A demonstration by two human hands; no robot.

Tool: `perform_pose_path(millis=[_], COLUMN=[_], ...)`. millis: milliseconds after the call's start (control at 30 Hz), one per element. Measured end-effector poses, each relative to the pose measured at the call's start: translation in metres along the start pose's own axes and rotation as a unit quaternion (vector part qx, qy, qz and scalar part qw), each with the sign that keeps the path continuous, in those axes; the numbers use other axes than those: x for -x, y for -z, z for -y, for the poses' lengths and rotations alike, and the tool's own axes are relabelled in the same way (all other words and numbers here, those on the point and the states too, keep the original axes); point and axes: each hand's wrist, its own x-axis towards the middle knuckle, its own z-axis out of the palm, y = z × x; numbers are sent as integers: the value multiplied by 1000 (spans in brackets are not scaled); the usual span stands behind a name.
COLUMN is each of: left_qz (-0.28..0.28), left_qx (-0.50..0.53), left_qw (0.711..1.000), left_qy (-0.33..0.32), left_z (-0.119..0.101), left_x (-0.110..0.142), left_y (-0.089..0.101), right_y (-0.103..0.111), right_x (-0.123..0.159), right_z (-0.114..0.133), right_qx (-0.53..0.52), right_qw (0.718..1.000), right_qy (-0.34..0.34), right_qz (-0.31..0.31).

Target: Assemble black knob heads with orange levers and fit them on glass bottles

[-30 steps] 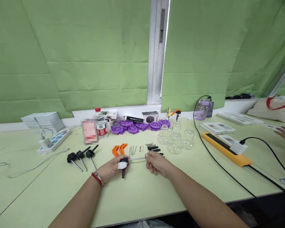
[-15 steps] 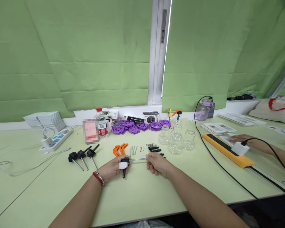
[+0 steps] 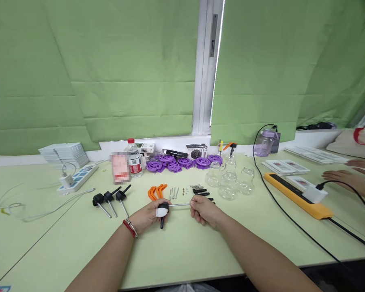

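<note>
My left hand (image 3: 150,215), one finger wrapped in white tape, is closed around a black cap piece (image 3: 162,206) with a black stub pointing toward me. A thin metal rod (image 3: 180,205) runs from this piece to the right. At the rod's far end, my right hand (image 3: 204,210) is pinched; its fingertips hide the tip. Just beyond the hands lie orange bent handles (image 3: 157,192), metal pins (image 3: 174,193), tiny brass and silver parts (image 3: 184,191), springs (image 3: 197,187) and black rods (image 3: 200,190). Three similar black pieces with rods (image 3: 108,197) rest to the left.
Clear glass jars (image 3: 228,186) stand right of centre, behind them an assembled piece with an orange handle (image 3: 230,146). Purple discs (image 3: 174,166) and a bottle (image 3: 135,160) are at the back. A yellow power strip (image 3: 298,198) and a co-worker's hands (image 3: 340,178) are at right.
The view has shifted slightly, so things sit a little further right. Both hands keep the same hold. The co-worker's hand has moved right, and a second one now shows.
</note>
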Motion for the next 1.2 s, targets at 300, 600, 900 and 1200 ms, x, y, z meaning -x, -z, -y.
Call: perform_pose_path(millis=[300,600,900,1200], left_qz=[-77,-495,-452,-557], left_qx=[-260,-529,-554,-538], left_qw=[958,687,684,617], left_qy=[-91,60,144,140], left_z=[-25,-20,0,-17], left_x=[12,18,11,30], left_y=[3,61,65,94], right_y=[-6,-4,-4,-9], right_x=[5,3,5,0], right_z=[5,0,3,10], right_qx=[2,13,29,132], right_qw=[1000,999,999,991], right_qy=[21,14,7,19], right_qz=[13,34,37,-9])
